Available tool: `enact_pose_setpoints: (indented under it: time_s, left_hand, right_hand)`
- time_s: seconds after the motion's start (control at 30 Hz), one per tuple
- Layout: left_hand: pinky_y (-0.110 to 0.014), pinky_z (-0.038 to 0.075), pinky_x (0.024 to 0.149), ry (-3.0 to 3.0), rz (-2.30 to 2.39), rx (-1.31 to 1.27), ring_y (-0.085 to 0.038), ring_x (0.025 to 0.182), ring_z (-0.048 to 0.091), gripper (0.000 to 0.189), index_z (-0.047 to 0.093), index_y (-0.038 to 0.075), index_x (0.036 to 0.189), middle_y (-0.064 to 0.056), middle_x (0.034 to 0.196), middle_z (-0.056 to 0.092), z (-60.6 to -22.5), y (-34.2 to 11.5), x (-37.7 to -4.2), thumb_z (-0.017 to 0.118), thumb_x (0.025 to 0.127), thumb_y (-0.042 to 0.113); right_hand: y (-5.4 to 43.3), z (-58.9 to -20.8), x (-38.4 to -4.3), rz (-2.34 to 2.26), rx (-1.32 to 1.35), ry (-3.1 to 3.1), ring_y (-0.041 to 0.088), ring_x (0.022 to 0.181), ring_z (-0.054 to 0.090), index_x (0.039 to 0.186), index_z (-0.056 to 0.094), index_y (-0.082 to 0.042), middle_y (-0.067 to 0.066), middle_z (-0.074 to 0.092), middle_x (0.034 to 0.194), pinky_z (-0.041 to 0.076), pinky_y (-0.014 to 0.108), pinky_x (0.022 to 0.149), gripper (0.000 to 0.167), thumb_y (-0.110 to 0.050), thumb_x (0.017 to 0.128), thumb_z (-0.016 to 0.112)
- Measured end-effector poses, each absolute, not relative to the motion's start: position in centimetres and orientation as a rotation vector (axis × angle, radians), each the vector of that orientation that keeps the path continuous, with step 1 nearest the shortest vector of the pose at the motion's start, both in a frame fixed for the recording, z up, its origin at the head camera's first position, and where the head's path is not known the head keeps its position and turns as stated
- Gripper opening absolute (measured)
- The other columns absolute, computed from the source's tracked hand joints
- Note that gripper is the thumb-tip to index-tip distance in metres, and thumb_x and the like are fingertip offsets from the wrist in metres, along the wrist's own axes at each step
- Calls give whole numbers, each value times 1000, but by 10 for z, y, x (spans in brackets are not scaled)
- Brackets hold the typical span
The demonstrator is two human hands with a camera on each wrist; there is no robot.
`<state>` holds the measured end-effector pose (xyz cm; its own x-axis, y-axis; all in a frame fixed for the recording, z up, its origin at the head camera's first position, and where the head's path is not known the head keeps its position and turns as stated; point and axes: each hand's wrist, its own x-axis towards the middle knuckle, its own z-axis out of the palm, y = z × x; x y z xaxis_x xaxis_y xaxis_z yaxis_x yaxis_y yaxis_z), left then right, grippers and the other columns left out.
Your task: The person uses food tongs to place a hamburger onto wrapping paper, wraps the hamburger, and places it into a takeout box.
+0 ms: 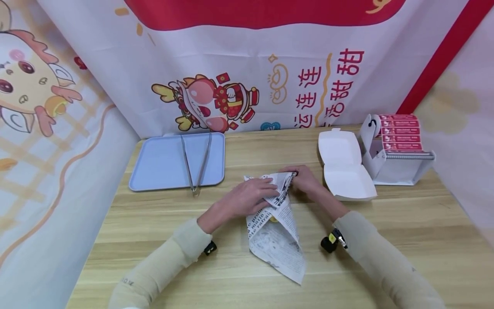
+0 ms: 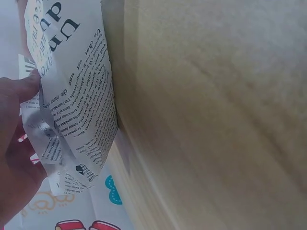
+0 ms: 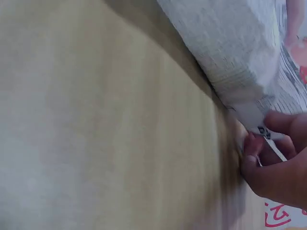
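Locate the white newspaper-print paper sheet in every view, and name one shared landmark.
Head: the white newspaper-print paper sheet lies below and slightly right of centre.
Left wrist: the sheet is at left, touched by the left hand.
Right wrist: the sheet is at upper right, pinched by the right hand.
All three share the brown wood-grain tabletop.

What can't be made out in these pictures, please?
Head: full shape of the yellow item, hidden by the printed paper.
Head: fine print on the label roll, too small.
Left wrist: some of the left hand, cut by the left edge.
Right wrist: most paper lettering, blurred.
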<state>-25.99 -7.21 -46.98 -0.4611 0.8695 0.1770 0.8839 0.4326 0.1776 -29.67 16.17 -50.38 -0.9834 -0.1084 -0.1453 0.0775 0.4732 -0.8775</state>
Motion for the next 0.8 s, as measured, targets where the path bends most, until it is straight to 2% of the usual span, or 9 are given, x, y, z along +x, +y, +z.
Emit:
enact_pose_setpoints:
  time_s: [0.1, 0.23, 0.33, 0.5, 0.67, 0.8]
  left_hand:
    - [-42, 37, 119, -2608, -386, -1587, -26, 140, 48, 35, 66, 17, 131, -3, 138, 63, -471, -73, -259, 65, 97, 26]
    - [-42, 39, 118, -2590, -404, -1578, -27, 138, 50, 33, 67, 16, 128, -4, 137, 64, -472, -74, -259, 66, 96, 24]
    - [-42, 39, 117, -2584, -404, -1574, -27, 138, 51, 34, 68, 17, 127, -4, 137, 64, -474, -74, -259, 68, 94, 24]
    - [-41, 39, 117, -2589, -399, -1562, -26, 138, 51, 35, 67, 16, 128, -3, 138, 64, -474, -74, -259, 69, 93, 21]
    - [-40, 40, 117, -2578, -406, -1552, -26, 137, 51, 37, 67, 15, 128, -3, 137, 64, -474, -76, -258, 70, 92, 18]
    - [-41, 40, 116, -2560, -398, -1558, -26, 137, 52, 37, 67, 15, 129, -3, 137, 64, -475, -77, -258, 70, 92, 19]
  right_hand:
    - [164, -508, -300, -1466, -106, 2605, 15, 78, 59, 115, 72, 3, 20, 72, 112, 42, 18, 60, 41, 10, 78, 55]
    - [165, -510, -298, -1439, -157, 2717, 7, 59, 55, 107, 75, 3, 19, 75, 98, 43, 19, 54, 36, 9, 76, 58]
    - [164, -512, -294, -1409, -258, 2832, 11, 58, 61, 102, 78, 0, 17, 77, 94, 47, 22, 53, 37, 11, 74, 56]
    - [160, -514, -288, -1302, -589, 3048, 24, 84, 75, 96, 80, -5, 12, 78, 94, 60, 35, 70, 44, 18, 69, 53]
    - [163, -512, -287, -1362, -719, 2984, 30, 103, 72, 109, 77, -4, 14, 75, 110, 60, 43, 83, 53, 23, 72, 49]
    - [168, -510, -284, -1348, -900, 2932, 34, 118, 66, 118, 72, -5, 16, 70, 123, 54, 48, 98, 58, 25, 76, 47]
